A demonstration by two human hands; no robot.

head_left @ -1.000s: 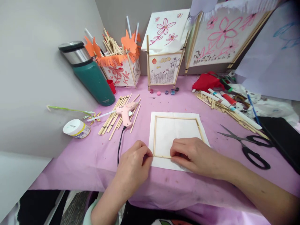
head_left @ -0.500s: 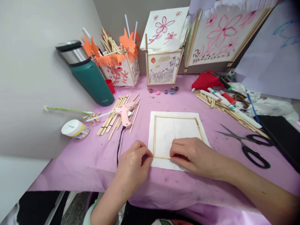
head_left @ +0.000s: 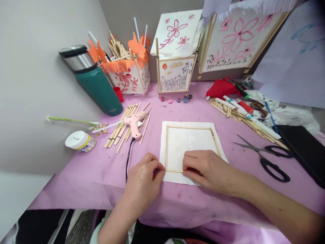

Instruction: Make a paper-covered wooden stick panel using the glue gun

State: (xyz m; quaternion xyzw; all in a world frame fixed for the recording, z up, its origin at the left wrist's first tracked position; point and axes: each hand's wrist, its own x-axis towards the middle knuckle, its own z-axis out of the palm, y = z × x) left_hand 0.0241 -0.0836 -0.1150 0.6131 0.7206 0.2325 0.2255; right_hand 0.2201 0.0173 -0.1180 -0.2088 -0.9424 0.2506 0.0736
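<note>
While I stand watching, nothing shifts from a moment ago: both hands keep their places at lower centre, which suggests a steadying hold. The left hand (head_left: 146, 174) pinches the lower left corner of the stick square (head_left: 167, 145), and the fingers of the right hand (head_left: 207, 169) are closed on its bottom stick. That square lies on white paper (head_left: 191, 140), mid-picture, on the lilac-covered worktop (head_left: 109, 189). Scissors (head_left: 258, 151) lie open at right; a pink glue gun (head_left: 133, 126) rests left of centre. Drawn-on panels (head_left: 175, 79) stand up top, before a grey wall (head_left: 127, 10).
</note>
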